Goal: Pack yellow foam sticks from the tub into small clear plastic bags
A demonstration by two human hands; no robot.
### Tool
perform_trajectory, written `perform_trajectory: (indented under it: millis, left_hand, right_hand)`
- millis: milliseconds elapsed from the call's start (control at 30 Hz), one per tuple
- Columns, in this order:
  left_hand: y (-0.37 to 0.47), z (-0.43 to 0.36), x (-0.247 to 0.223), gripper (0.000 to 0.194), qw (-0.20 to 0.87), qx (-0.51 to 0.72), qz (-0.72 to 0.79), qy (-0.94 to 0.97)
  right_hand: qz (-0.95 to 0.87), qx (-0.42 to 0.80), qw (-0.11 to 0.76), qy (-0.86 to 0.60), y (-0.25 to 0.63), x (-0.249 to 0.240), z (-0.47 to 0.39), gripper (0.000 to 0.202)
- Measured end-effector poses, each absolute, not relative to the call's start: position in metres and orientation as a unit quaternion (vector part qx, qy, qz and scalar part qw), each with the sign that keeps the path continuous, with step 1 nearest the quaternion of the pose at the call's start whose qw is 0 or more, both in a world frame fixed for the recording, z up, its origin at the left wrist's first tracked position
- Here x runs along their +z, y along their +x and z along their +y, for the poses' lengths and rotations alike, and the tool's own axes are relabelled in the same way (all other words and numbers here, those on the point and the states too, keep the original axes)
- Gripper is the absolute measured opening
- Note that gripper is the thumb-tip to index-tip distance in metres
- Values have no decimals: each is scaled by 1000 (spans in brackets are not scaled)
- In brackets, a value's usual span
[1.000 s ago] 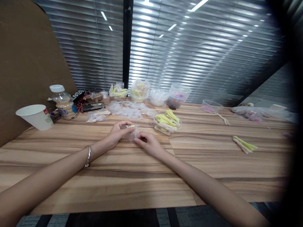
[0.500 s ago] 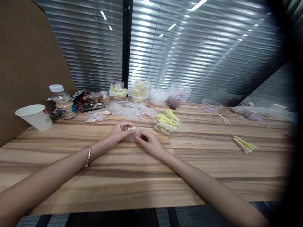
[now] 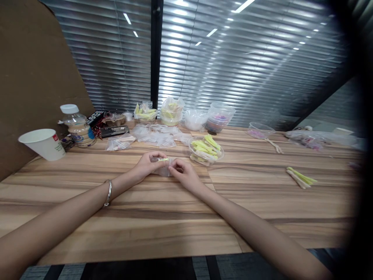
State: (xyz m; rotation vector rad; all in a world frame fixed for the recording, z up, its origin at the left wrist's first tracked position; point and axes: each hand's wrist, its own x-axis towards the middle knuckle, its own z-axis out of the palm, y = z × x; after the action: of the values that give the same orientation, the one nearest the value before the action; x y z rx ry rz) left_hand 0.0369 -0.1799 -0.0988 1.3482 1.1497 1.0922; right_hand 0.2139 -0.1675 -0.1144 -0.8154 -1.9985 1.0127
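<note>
A small clear plastic bag [image 3: 164,170] is held between my two hands just above the wooden table. My left hand [image 3: 145,166] is closed on its left side, with a bit of something yellow-green showing by the thumb. The fingertips of my right hand [image 3: 184,173] pinch the bag's right edge. Just beyond my right hand, a round clear tub [image 3: 220,154] holds yellow-and-cream strips [image 3: 204,147]. Behind my hands lies a spread of flat clear bags [image 3: 159,135].
A paper cup [image 3: 40,144] and a capped bottle [image 3: 78,128] stand at the left. Filled tubs [image 3: 171,114] and stacked bowls [image 3: 219,118] line the back by the blinds. Loose yellow-and-cream strips [image 3: 300,177] lie at the right, with a clear lid-like dish [image 3: 260,131] behind.
The clear bag has shifted slightly and more of its lower part shows between my hands. My right hand has moved a little; the rest stays as it was.
</note>
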Motion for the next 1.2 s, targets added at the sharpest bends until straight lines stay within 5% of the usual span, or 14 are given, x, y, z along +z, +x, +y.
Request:
perform_trajectory:
  millis: [1200]
  left_hand:
    - [37,-178,-101,41,444,391,489,641]
  right_hand:
    - [-766,373,422,-310,213,-114,-167,17]
